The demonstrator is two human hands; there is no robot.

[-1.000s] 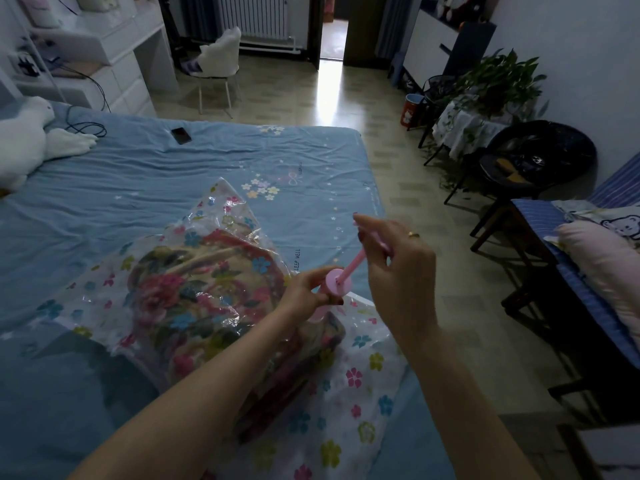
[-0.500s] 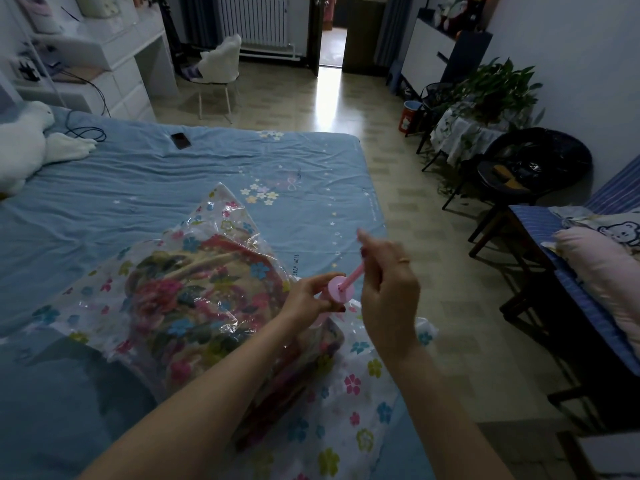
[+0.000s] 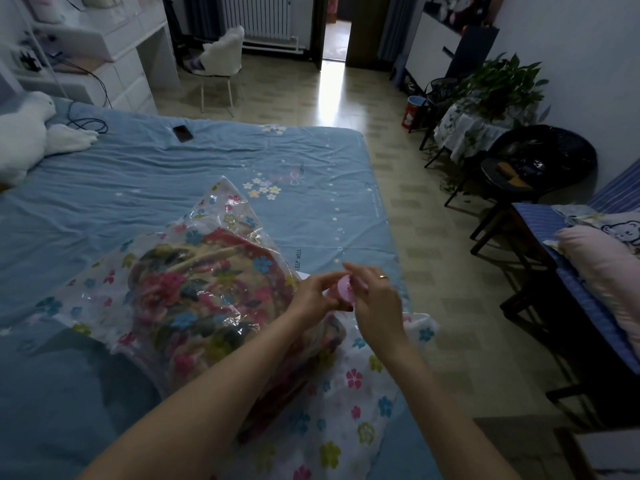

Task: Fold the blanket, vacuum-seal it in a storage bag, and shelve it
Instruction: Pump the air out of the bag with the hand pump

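- Storage bag [image 3: 214, 306], clear plastic printed with flowers, lying on the blue bed [image 3: 138, 188], spreading from centre frame down toward 5 o'clock.
- Folded floral blanket [image 3: 194, 299] inside the bag, bulging at 9 o'clock of both hands.
- Pink pump [image 3: 343, 291] standing at the bag's right end, caught right between the two hands.
- Left hand [image 3: 313, 299] reaching in from 7 o'clock, fingers curled round the left side of the pump's round pink top.
- Right hand [image 3: 375, 303] coming in from 5 o'clock, fingers bunched and bent down onto the top of the pump, ring showing on one finger; exact grip hidden behind the knuckles, though pinching something pink.
- Both hands nearly touching, just above the bag's flat flowered end.
- Dark phone [image 3: 183, 133] on the bed at 11 o'clock, well apart from the bag.
- White plush toy [image 3: 31, 133] at the bed's 10 o'clock edge.
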